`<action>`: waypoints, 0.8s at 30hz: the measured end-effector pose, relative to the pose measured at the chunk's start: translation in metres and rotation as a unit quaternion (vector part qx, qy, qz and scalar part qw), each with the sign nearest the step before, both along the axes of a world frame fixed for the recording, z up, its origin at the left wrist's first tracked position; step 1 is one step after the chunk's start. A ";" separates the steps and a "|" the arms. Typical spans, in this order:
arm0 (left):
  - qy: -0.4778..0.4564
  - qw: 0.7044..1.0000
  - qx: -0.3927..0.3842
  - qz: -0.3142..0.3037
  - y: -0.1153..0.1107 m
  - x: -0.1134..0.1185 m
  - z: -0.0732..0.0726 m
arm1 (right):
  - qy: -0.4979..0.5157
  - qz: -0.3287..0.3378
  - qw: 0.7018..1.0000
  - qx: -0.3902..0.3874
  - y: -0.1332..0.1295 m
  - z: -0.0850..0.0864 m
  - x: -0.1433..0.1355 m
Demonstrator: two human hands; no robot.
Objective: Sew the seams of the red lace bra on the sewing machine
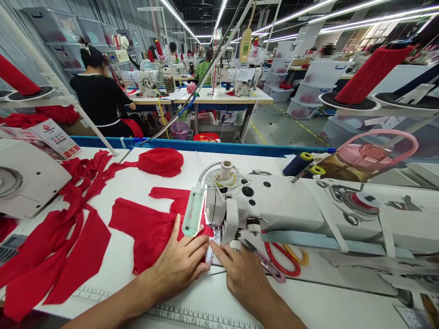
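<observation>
My left hand (187,257) lies on a piece of red fabric (147,228), fingers apart, pressing its edge beside the needle area of a white sewing machine (274,196). My right hand (245,269) is right of the needle; its index finger stretches to the presser foot area, while the other fingers are partly hidden. The fabric's edge under the foot is mostly covered by my fingers and a clear green-tinted guard (194,211). Scissors with red handles (286,262) and pink-handled snips (272,269) lie under the machine arm, close to my right hand.
Long red fabric strips (82,219) and a red bundle (161,161) lie at left. A ruler scale (192,315) runs along the table's front. Thread cones (373,75), navy spools (298,163) and a pink-lidded bottle (366,155) stand at right. A person (99,91) sits at another table.
</observation>
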State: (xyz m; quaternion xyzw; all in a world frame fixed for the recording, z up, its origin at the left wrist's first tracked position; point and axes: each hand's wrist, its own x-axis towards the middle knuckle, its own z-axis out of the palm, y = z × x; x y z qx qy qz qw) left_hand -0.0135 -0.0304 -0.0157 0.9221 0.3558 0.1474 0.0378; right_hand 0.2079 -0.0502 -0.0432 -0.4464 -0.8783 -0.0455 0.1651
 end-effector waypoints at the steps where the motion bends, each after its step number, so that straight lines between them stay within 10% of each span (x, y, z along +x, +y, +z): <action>1: 0.003 1.000 0.002 0.002 0.000 0.000 0.000 | -0.001 -0.002 1.000 0.001 0.000 0.000 0.000; 24: -0.056 0.996 0.058 -0.034 0.027 -0.003 0.001 | 0.001 0.014 0.999 0.033 0.005 0.002 -0.001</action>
